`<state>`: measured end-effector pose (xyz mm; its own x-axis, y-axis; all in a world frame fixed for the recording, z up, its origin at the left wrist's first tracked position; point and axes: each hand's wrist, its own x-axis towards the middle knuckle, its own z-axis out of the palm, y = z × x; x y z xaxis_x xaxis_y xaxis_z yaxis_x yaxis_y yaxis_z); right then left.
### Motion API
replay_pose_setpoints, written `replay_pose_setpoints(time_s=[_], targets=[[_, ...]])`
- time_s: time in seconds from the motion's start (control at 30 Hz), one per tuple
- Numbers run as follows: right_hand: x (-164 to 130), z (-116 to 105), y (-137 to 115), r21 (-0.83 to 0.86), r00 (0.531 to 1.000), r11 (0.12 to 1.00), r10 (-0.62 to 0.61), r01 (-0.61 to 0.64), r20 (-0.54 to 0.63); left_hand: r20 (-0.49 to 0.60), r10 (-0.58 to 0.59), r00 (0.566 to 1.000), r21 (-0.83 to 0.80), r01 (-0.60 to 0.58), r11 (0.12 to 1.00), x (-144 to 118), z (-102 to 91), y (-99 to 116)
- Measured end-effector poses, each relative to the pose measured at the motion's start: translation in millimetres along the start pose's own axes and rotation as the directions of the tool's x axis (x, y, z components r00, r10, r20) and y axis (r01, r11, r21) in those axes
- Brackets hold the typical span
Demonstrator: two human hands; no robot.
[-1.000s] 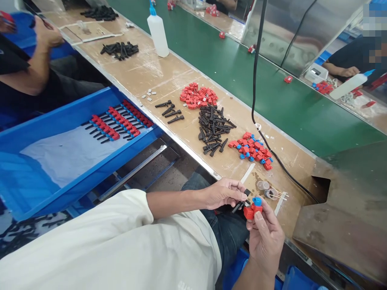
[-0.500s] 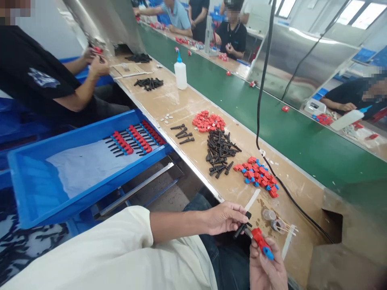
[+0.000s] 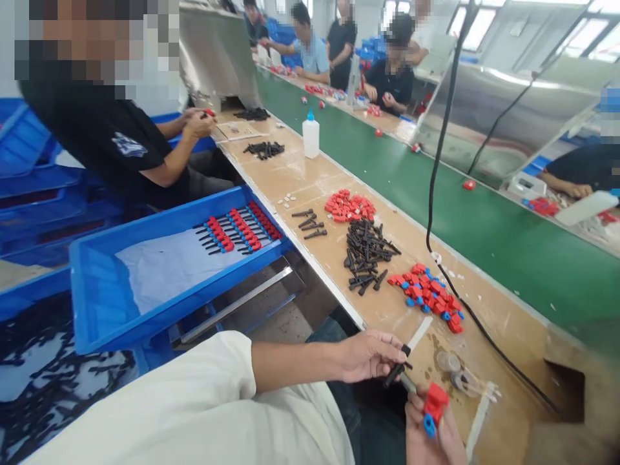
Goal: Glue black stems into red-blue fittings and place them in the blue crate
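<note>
My left hand (image 3: 365,356) is closed around a black plastic piece (image 3: 397,371), pinched between thumb and fingers near the table's front edge. Just below and to the right, my right hand (image 3: 448,440) grips a red and blue plastic part (image 3: 436,403), blue end down. A thin grey strip-like thing (image 3: 407,383) sticks out from the right fingers toward the black piece; its kind I cannot make out. Ahead on the table lie a pile of red and blue parts (image 3: 431,294), a pile of black pieces (image 3: 368,252) and a pile of red pieces (image 3: 349,205).
A blue tray (image 3: 106,332) at left holds rows of assembled pieces on a white sheet. A white bottle (image 3: 310,139) stands by the green conveyor belt (image 3: 387,155). Small clear cups (image 3: 448,361) sit at right, near a hanging black cable (image 3: 438,161). A co-worker (image 3: 140,142) sits at left.
The view has shifted, so the scene sits further right and lower. The red and blue part has turned in my right hand, its blue end now pointing down. My left hand keeps the black piece.
</note>
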<state>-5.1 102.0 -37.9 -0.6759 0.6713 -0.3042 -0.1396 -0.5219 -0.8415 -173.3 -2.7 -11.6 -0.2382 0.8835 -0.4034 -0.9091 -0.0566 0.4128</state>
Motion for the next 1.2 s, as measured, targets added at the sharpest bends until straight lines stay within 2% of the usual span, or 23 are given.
replay_pose_setpoints(time_s=[0.07, 0.2, 0.4, 0.57, 0.73, 0.87, 1.03, 1.2], targets=[[-13.6, 20.1, -9.9, 0.007, 0.996, 1.000, -0.018, 0.019, -0.082, 0.015, 0.016, 1.000, 0.047, -0.016, 0.999, -4.9, 0.6, -1.3], [-20.9, 39.7, -21.0, -0.035, 0.996, 0.999, 0.015, -0.018, -0.092, 0.024, 0.016, 1.000, 0.106, -0.019, 0.994, -9.1, 1.0, -4.5], [-24.3, 37.5, -17.0, -0.124, 0.978, 0.992, -0.056, 0.032, -0.199, 0.042, -0.023, 0.999, 0.167, 0.016, 0.986, -10.9, 4.6, -8.3], [-26.1, 39.2, -16.3, -0.168, 0.970, 0.986, -0.050, 0.010, -0.239, 0.046, -0.026, 0.999, 0.245, 0.014, 0.969, -12.2, 6.2, -11.4], [-28.1, 42.7, -14.9, -0.231, 0.956, 0.972, -0.113, 0.049, -0.272, 0.090, 0.037, 0.995, 0.350, -0.066, 0.935, -10.1, 3.0, -14.1], [-31.8, 42.7, -12.6, -0.333, 0.938, 0.936, -0.209, 0.111, -0.276, 0.150, 0.048, 0.988, 0.447, -0.111, 0.887, -7.3, -0.7, -11.0], [-34.7, 38.3, -7.6, -0.431, 0.940, 0.898, -0.220, 0.091, -0.260, 0.196, 0.008, 0.981, 0.500, -0.107, 0.859, -2.8, -4.8, -5.7], [-35.8, 39.5, 0.5, -0.492, 0.931, 0.862, -0.272, 0.123, -0.243, 0.217, -0.013, 0.976, 0.522, -0.105, 0.846, 0.7, -10.6, -6.7]])
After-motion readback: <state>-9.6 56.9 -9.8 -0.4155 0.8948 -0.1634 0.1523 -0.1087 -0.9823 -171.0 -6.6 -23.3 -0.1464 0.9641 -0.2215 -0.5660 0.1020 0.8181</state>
